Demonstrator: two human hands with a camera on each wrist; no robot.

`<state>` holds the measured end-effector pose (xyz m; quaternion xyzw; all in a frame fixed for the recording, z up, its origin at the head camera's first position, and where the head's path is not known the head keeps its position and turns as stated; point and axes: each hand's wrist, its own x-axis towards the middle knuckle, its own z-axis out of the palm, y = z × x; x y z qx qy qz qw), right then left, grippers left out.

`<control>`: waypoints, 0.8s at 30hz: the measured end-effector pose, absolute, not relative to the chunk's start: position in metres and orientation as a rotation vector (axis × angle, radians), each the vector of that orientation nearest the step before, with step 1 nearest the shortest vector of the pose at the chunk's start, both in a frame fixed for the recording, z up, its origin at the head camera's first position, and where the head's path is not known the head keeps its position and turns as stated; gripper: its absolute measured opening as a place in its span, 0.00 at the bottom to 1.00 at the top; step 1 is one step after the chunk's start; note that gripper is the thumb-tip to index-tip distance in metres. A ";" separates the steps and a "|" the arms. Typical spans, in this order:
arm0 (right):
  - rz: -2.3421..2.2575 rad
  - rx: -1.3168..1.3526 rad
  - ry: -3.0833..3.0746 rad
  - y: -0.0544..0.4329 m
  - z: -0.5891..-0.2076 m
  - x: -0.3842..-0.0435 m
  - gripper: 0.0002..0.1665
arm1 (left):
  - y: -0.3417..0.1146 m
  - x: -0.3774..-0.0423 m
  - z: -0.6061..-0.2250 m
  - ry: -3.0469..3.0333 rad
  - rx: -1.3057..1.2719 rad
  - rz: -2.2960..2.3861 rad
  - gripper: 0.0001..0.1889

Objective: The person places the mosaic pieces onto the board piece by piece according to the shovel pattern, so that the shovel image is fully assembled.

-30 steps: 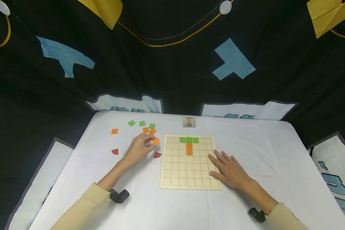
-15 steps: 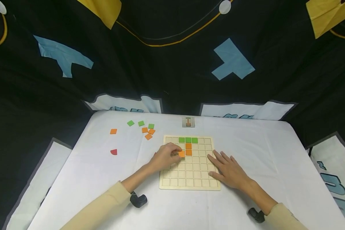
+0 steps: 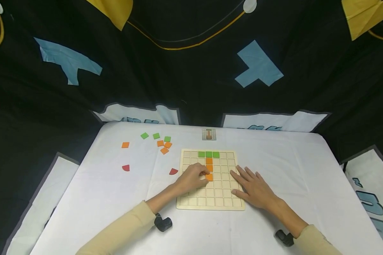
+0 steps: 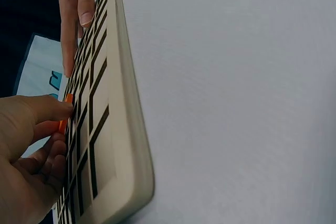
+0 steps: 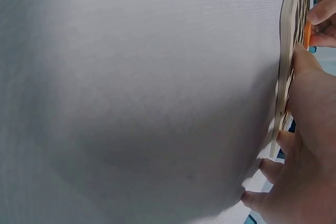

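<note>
My left hand pinches an orange square tile between thumb and fingertips, right at the grid of a pale wooden board. In the left wrist view the orange tile stands tilted against the board's cells. Directly beyond it, two orange tiles lie in one column, under a row of green tiles along the far edge. My right hand rests with spread, straight fingers on the board's right edge; its thumb touches the rim in the right wrist view.
Left of the board lie several loose orange tiles, green tiles and two red quarter-round pieces. A small card with a grid picture lies behind the board. A dark curtain hangs beyond the white table.
My left hand has carried the orange tile from the loose pieces rightward onto the board, to the cell below the two orange tiles. The right hand has stayed in place.
</note>
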<state>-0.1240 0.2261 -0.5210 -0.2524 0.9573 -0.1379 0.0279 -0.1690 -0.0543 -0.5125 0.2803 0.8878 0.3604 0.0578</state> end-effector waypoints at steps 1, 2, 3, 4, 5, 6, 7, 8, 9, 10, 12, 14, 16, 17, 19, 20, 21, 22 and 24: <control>-0.424 -0.777 2.954 0.226 -0.521 -0.124 0.41 | -0.054 -0.169 -0.512 2.695 0.846 1.087 0.11; -0.422 -0.775 2.953 0.226 -0.521 -0.124 0.41 | -0.054 -0.169 -0.512 2.699 0.838 1.085 0.11; -0.419 -0.774 2.953 0.226 -0.521 -0.124 0.41 | -0.053 -0.169 -0.512 2.705 0.829 1.081 0.11; -0.417 -0.773 2.952 0.226 -0.520 -0.124 0.41 | -0.053 -0.169 -0.512 2.711 0.821 1.078 0.11; -0.417 -0.773 2.952 0.226 -0.520 -0.124 0.41 | -0.053 -0.169 -0.512 2.716 0.814 1.076 0.11; -0.417 -0.771 2.951 0.226 -0.520 -0.124 0.41 | -0.052 -0.169 -0.513 2.721 0.806 1.074 0.12; -0.418 -0.771 2.951 0.226 -0.520 -0.124 0.41 | -0.052 -0.169 -0.513 2.725 0.801 1.072 0.12; -0.420 -0.771 2.950 0.226 -0.519 -0.124 0.41 | -0.052 -0.169 -0.514 2.731 0.798 1.070 0.12; -0.423 -0.772 2.949 0.226 -0.519 -0.124 0.41 | -0.051 -0.170 -0.515 2.737 0.797 1.068 0.11; -0.426 -0.772 2.948 0.226 -0.519 -0.124 0.41 | -0.051 -0.170 -0.515 2.742 0.795 1.064 0.11; -0.429 -0.775 2.949 0.227 -0.520 -0.124 0.41 | -0.050 -0.170 -0.516 2.754 0.796 1.055 0.11; -0.429 -0.777 2.949 0.227 -0.520 -0.124 0.41 | -0.049 -0.170 -0.515 2.762 0.792 1.048 0.12; -0.426 -0.775 2.948 0.227 -0.521 -0.124 0.41 | -0.048 -0.169 -0.514 2.767 0.787 1.036 0.12; -0.426 -0.774 2.947 0.227 -0.521 -0.124 0.41 | -0.048 -0.169 -0.514 2.768 0.783 1.030 0.12; -0.425 -0.771 2.945 0.227 -0.521 -0.124 0.41 | -0.047 -0.169 -0.513 2.768 0.775 1.028 0.12; -0.425 -0.773 2.946 0.227 -0.521 -0.124 0.41 | -0.047 -0.169 -0.512 2.768 0.776 1.027 0.12; -0.425 -0.775 2.947 0.227 -0.521 -0.124 0.41 | -0.047 -0.168 -0.511 2.764 0.769 1.027 0.12; -0.423 -0.777 2.949 0.228 -0.521 -0.124 0.41 | -0.047 -0.168 -0.511 2.762 0.766 1.030 0.12; -0.423 -0.782 2.954 0.228 -0.522 -0.124 0.41 | -0.047 -0.168 -0.510 2.758 0.761 1.039 0.12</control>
